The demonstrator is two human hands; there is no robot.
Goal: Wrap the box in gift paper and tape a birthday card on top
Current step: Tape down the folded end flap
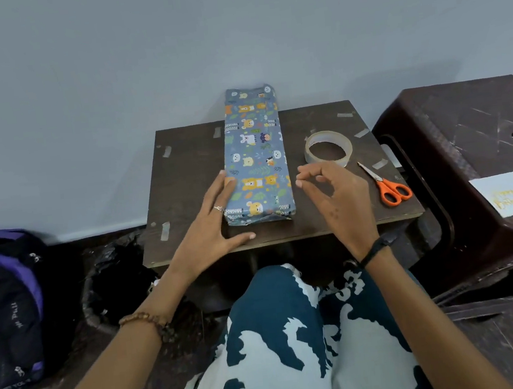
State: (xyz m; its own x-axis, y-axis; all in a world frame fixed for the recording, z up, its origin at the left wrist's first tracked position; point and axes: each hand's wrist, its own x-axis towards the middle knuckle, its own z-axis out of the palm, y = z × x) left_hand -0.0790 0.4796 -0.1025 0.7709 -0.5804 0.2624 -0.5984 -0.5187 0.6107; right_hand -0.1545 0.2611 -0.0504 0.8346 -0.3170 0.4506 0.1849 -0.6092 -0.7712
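Light is soft and even, rather dim, with a cool grey cast over the wall (136,48). Shadows are faint: a diffuse one lies under the hands on the counter (180,158). The roll of tape (328,149) shows a mild sheen, no hard glare. Wide-angle bending curves the stool (466,138) and backpack (5,303) at the edges. The centre is fairly sharp; the corners are softer and darker.

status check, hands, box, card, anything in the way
Left hand flat against wrapped box. Right hand hovering, empty. Birthday card lying on stool, untaped. Nothing blocking.
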